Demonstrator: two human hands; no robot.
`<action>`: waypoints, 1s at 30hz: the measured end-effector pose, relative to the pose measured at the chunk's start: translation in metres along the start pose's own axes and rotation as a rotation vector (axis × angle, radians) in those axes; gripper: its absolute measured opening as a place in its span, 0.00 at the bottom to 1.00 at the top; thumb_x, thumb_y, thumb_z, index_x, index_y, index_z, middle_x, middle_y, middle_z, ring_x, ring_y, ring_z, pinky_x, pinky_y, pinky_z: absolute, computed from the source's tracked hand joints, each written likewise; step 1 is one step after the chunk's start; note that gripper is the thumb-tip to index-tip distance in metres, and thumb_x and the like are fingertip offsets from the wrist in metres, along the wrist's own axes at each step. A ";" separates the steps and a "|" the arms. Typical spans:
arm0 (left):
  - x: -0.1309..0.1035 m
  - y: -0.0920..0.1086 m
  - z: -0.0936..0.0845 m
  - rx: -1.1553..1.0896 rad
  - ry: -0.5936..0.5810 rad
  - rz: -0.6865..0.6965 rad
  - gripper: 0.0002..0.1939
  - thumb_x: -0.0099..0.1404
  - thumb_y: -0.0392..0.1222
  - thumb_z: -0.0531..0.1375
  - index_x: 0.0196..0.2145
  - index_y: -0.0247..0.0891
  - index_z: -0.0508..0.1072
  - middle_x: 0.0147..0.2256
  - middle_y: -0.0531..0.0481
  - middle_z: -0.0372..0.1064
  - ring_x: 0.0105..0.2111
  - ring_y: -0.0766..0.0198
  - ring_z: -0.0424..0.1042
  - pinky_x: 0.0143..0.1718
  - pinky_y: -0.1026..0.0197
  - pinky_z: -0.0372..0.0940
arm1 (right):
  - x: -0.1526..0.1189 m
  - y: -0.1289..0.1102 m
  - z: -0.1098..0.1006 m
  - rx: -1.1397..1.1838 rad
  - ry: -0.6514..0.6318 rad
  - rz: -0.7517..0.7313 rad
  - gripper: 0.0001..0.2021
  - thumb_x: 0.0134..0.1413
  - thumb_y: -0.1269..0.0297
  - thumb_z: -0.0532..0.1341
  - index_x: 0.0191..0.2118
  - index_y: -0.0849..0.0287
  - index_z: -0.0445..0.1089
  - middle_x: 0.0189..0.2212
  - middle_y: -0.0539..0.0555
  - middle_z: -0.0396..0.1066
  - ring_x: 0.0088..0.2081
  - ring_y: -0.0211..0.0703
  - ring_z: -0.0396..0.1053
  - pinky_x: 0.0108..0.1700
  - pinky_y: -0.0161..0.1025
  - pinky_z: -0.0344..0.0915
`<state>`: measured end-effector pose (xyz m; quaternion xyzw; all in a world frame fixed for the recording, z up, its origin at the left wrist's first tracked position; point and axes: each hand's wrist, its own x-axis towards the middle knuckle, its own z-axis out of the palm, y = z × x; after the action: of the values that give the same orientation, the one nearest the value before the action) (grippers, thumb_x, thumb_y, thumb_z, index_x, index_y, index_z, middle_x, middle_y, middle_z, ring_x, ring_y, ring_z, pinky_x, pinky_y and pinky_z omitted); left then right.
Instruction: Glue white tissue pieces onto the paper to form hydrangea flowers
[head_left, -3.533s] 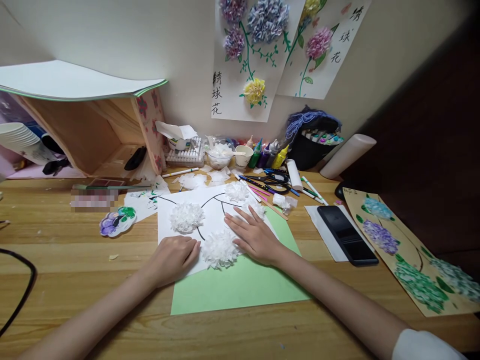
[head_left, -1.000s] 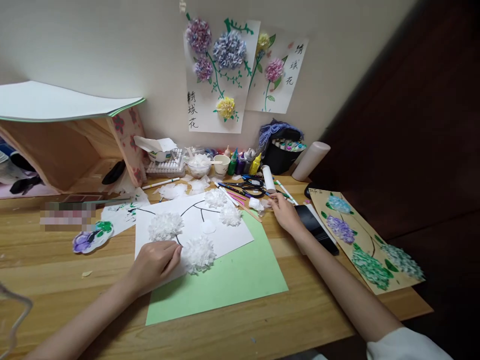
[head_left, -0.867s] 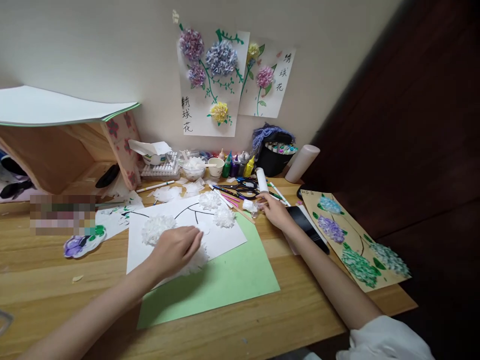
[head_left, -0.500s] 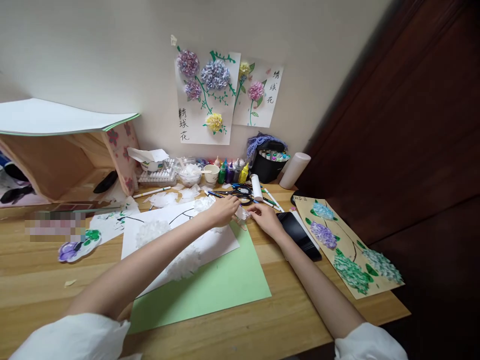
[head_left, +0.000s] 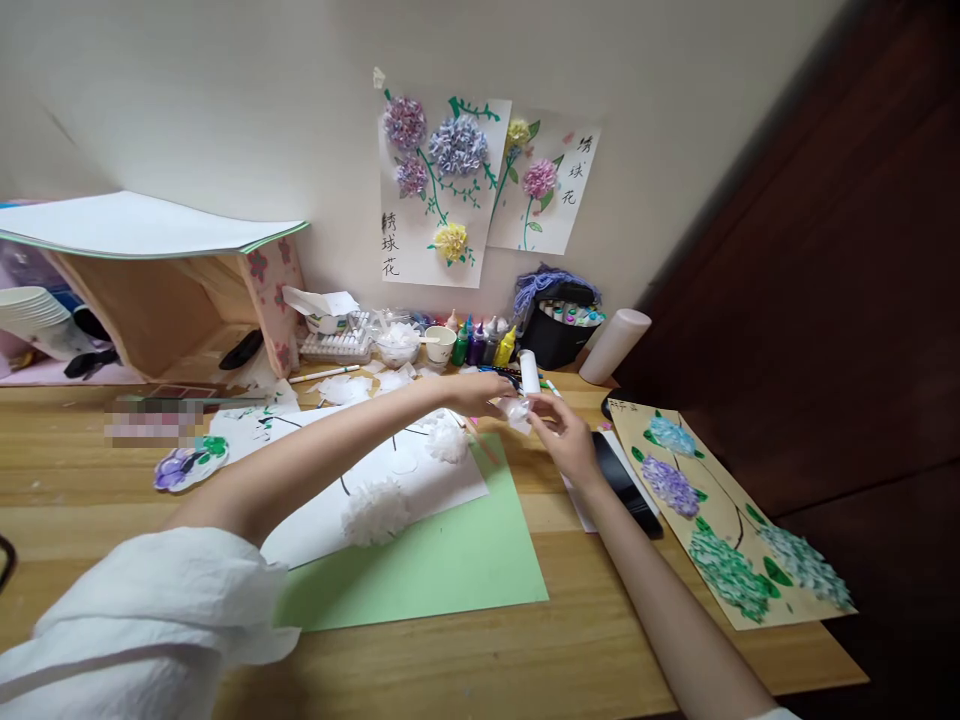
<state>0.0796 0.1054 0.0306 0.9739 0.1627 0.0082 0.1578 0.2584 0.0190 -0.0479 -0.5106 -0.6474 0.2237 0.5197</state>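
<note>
Above the right end of the white sheet (head_left: 442, 488), my left hand (head_left: 480, 392) pinches a small piece of thin white paper (head_left: 516, 412). My right hand (head_left: 564, 438) has its thumb and fingertips closed on the other side of that piece. Puffy white paper flowers (head_left: 376, 512) and dark drawn stems are on the white sheet, partly hidden under my left forearm. Beneath the sheet lies green paper (head_left: 450, 575).
At the back stand a bowl of white scraps (head_left: 397, 342), a paper cup (head_left: 440, 345), paint bottles (head_left: 491, 343) and a black marker box (head_left: 559, 325). A flower picture (head_left: 705, 500) lies at the right; an open box (head_left: 172, 310) stands left.
The view has shifted left. Both hands are held closer together on the white piece, and my left forearm has swung further across the sheet, uncovering a white flower.
</note>
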 end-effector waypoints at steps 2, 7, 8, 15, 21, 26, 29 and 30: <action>-0.017 0.014 -0.009 -0.161 0.000 -0.007 0.16 0.63 0.41 0.54 0.47 0.30 0.65 0.44 0.40 0.66 0.43 0.59 0.65 0.43 0.62 0.59 | -0.005 -0.011 -0.002 0.002 0.066 -0.099 0.13 0.52 0.61 0.59 0.45 0.54 0.67 0.40 0.55 0.70 0.41 0.43 0.70 0.41 0.42 0.71; -0.078 0.056 -0.002 -0.504 0.069 -0.026 0.18 0.69 0.46 0.43 0.48 0.34 0.63 0.45 0.43 0.65 0.42 0.62 0.64 0.42 0.62 0.59 | -0.020 -0.042 -0.001 -0.029 -0.001 -0.416 0.14 0.50 0.70 0.62 0.43 0.51 0.69 0.40 0.53 0.68 0.40 0.42 0.69 0.41 0.41 0.69; -0.089 0.064 0.002 -0.521 0.096 -0.037 0.18 0.69 0.47 0.41 0.47 0.35 0.63 0.45 0.44 0.65 0.41 0.62 0.64 0.42 0.61 0.59 | -0.022 -0.047 0.000 -0.051 -0.051 -0.475 0.13 0.49 0.72 0.63 0.42 0.51 0.69 0.39 0.53 0.68 0.41 0.43 0.68 0.43 0.43 0.67; -0.124 0.088 0.018 -0.343 0.204 -0.193 0.20 0.65 0.54 0.49 0.46 0.38 0.64 0.42 0.43 0.66 0.40 0.57 0.66 0.40 0.59 0.59 | -0.030 -0.065 0.015 -0.040 -0.216 -0.544 0.07 0.47 0.73 0.64 0.33 0.55 0.67 0.32 0.51 0.65 0.36 0.41 0.66 0.39 0.40 0.64; -0.123 0.082 0.023 -0.286 0.219 -0.264 0.13 0.64 0.49 0.53 0.40 0.36 0.63 0.36 0.46 0.66 0.34 0.61 0.65 0.32 0.62 0.57 | -0.035 -0.070 0.023 0.037 -0.127 -0.443 0.06 0.45 0.73 0.65 0.29 0.56 0.69 0.28 0.50 0.66 0.32 0.39 0.65 0.35 0.37 0.63; -0.123 0.071 0.024 -0.450 0.251 -0.259 0.14 0.65 0.52 0.50 0.37 0.38 0.63 0.35 0.49 0.65 0.33 0.63 0.63 0.34 0.63 0.57 | -0.032 -0.069 0.021 0.211 -0.028 -0.333 0.05 0.46 0.70 0.66 0.26 0.56 0.68 0.27 0.51 0.69 0.31 0.39 0.67 0.34 0.37 0.65; -0.120 0.070 0.024 -0.507 0.260 -0.255 0.14 0.65 0.51 0.50 0.38 0.38 0.64 0.36 0.49 0.66 0.35 0.63 0.63 0.36 0.62 0.57 | -0.032 -0.068 0.021 0.288 -0.070 -0.229 0.05 0.47 0.67 0.65 0.27 0.56 0.67 0.28 0.52 0.73 0.33 0.41 0.71 0.37 0.39 0.67; -0.119 0.071 0.024 -0.515 0.263 -0.261 0.14 0.65 0.51 0.50 0.38 0.38 0.64 0.37 0.49 0.66 0.35 0.63 0.63 0.37 0.62 0.57 | -0.033 -0.068 0.021 0.305 -0.081 -0.192 0.05 0.48 0.67 0.64 0.28 0.56 0.66 0.29 0.52 0.74 0.34 0.41 0.72 0.37 0.40 0.68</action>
<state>-0.0089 -0.0032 0.0337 0.8633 0.2981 0.1549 0.3767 0.2082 -0.0314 -0.0146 -0.3519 -0.6723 0.2891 0.5835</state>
